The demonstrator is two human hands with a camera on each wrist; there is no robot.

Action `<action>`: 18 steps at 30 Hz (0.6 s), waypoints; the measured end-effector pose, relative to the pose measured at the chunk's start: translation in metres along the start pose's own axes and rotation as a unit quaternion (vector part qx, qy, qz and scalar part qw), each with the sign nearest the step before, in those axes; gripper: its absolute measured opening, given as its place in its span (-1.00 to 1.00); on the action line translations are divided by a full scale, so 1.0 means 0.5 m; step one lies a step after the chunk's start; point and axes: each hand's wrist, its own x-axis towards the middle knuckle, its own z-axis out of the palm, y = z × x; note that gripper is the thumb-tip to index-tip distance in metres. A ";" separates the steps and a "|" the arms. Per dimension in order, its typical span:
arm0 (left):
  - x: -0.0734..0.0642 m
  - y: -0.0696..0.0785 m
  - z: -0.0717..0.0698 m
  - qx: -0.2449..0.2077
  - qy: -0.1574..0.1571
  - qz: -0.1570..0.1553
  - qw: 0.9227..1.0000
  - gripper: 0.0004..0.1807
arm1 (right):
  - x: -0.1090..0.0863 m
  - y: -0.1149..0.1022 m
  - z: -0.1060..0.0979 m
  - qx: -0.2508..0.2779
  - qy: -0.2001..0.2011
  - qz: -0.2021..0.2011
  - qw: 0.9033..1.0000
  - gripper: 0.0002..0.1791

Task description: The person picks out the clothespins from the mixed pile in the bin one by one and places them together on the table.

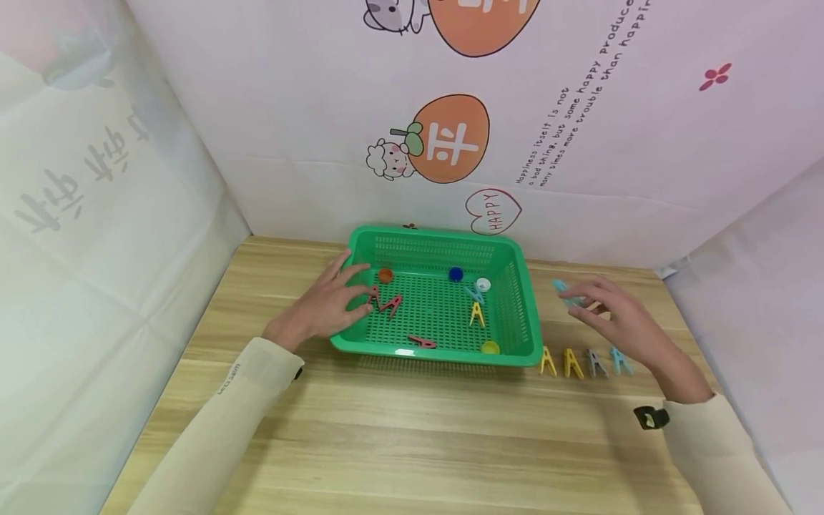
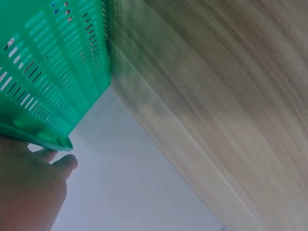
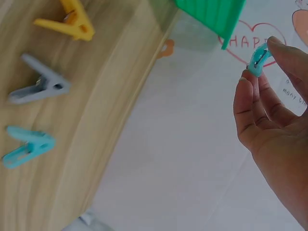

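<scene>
A green mesh basket (image 1: pixel 444 236) stands on the wooden table. My left hand (image 1: pixel 344 295) rests on its left rim with relaxed fingers, close to a red clip (image 1: pixel 390 305). In the left wrist view the basket wall (image 2: pixel 53 72) fills the upper left, and the left hand (image 2: pixel 29 187) lies just under its corner. To the right of the basket, my right hand (image 1: pixel 589 300) pinches a light blue clip (image 1: pixel 562 289) above the table. The right wrist view shows the right hand (image 3: pixel 264 96) holding the light blue clip (image 3: pixel 258 60) between thumb and fingertips.
The basket holds another red clip (image 1: pixel 421 342), a yellow clip (image 1: pixel 476 313), a blue clip (image 1: pixel 474 293) and orange (image 1: pixel 385 275), blue (image 1: pixel 455 273), white (image 1: pixel 483 285) and yellow (image 1: pixel 490 348) caps. Beside it, two yellow clips (image 1: pixel 546 361), a grey clip (image 1: pixel 596 363) and a blue clip (image 1: pixel 621 361) stand in a row.
</scene>
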 end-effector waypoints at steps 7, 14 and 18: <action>0.001 0.000 0.001 -0.001 0.000 0.003 1.000 -0.49 | -0.039 0.032 -0.003 -0.009 0.016 0.006 1.000 -0.62; 0.000 0.001 0.001 0.002 0.000 0.001 1.000 -0.50 | -0.078 0.056 -0.009 -0.008 0.019 0.036 0.999 -0.63; 0.000 0.003 -0.002 -0.002 -0.003 -0.001 1.000 -0.50 | -0.097 0.066 -0.010 -0.005 0.025 0.046 0.999 -0.64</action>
